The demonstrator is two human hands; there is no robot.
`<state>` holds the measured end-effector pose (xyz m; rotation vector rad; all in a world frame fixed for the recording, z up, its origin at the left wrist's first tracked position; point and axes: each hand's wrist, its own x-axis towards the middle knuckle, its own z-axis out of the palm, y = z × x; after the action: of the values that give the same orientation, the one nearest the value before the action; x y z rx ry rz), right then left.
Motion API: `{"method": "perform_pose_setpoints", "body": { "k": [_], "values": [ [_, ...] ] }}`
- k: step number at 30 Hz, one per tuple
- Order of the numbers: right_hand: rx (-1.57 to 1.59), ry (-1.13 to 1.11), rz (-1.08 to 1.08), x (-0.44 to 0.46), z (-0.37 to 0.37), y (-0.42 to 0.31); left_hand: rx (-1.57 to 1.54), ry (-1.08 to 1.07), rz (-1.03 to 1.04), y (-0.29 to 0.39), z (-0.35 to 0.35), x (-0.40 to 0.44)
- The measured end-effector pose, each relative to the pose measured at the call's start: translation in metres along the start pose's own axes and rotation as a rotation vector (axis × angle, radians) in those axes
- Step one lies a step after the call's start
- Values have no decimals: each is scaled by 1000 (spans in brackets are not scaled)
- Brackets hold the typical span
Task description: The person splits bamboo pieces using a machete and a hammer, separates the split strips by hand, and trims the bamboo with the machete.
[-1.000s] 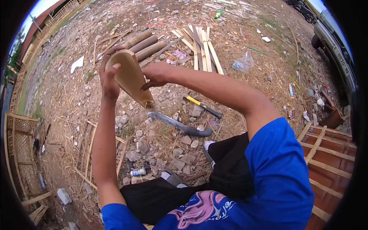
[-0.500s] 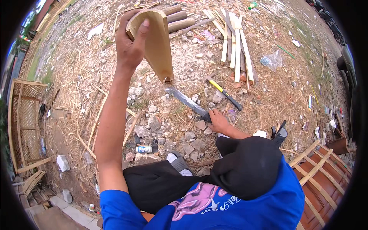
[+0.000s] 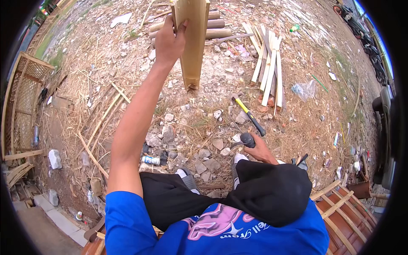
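Observation:
My left hand [image 3: 170, 41] is closed on a split bamboo pole [image 3: 194, 42], pale and hollow inside. The piece stands upright, its lower end near the ground and its top cut off by the frame. Low by my right knee, my right hand [image 3: 260, 151] grips the black handle of a machete [image 3: 247, 140]. Its blade is seen almost edge-on and is hard to make out. Just beyond that hand, a hammer [image 3: 248, 114] with a yellow and black handle lies on the ground.
Thin bamboo strips [image 3: 268, 68] lie in a pile ahead right, and bamboo poles [image 3: 219, 33] lie behind the held piece. Rocks [image 3: 168, 134] and a can [image 3: 151, 160] are near my feet. A clear plastic bag [image 3: 304, 90] sits farther right. A lattice panel [image 3: 25, 106] stands left.
The bamboo in my left hand has turned from tilted to upright and moved slightly right. My right hand has shifted right and nearer my knee, turning the machete so its blade no longer shows broadside.

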<state>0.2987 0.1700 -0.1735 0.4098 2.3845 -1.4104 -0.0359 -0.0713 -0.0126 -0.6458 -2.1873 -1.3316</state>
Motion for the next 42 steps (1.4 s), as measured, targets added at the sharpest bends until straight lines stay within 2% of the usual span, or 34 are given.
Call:
{"method": "perform_pose_setpoints", "body": {
  "k": [1,2,7,10,13,16,25,42],
  "values": [
    [100,47,-24,-4,-2,8,112,42,-59,0,0,1],
    [125,68,-36,-10,-6,14,121,61,-29,-6,1,2],
    [307,231,-191,-21,-48,-96,194,-52,-65,-2,2,-4],
    [472,248,-430,-5,-56,-152,224,-106,-60,11,6,-8],
    [389,285,-551,21,-52,-201,258,-125,-92,26,8,-12],
    [458,224,-565,42,-40,-228,280,-131,-96,29,9,-14],
    [383,324,-588,71,-24,-241,291,-91,-14,34,16,-24],
    [451,315,-517,75,-22,-243,304,-80,14,36,21,-27]
  ]
}}
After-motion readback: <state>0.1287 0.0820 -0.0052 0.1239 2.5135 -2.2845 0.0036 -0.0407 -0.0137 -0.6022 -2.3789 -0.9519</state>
